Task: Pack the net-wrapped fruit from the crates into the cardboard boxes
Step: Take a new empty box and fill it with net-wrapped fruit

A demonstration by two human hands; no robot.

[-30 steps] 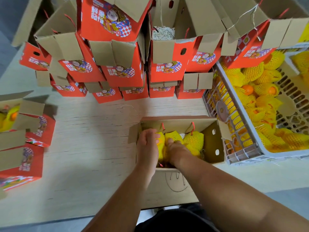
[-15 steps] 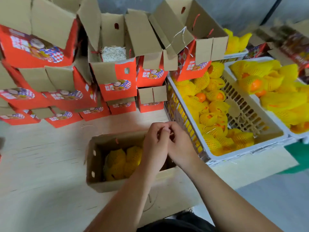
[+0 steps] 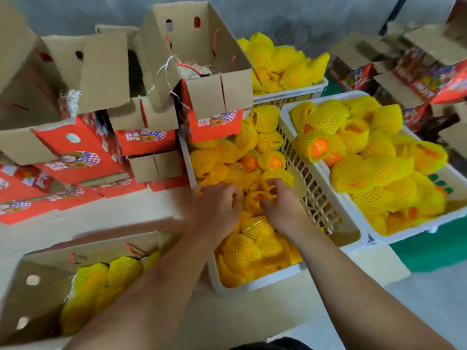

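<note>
Both hands reach into the white crate (image 3: 255,282) at frame centre. The left hand (image 3: 214,205) curls down onto net-wrapped fruit (image 3: 242,248); the right hand (image 3: 280,203) pinches yellow netting. At lower left an open cardboard box (image 3: 32,294) already holds wrapped fruit. Bare worktop (image 3: 96,218) lies between it and the stacked red boxes (image 3: 75,157).

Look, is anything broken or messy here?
Nothing is broken. Some fruit in the white crate pokes bare orange out of its yellow net, and the red boxes behind are stacked crookedly, flaps open.
</note>
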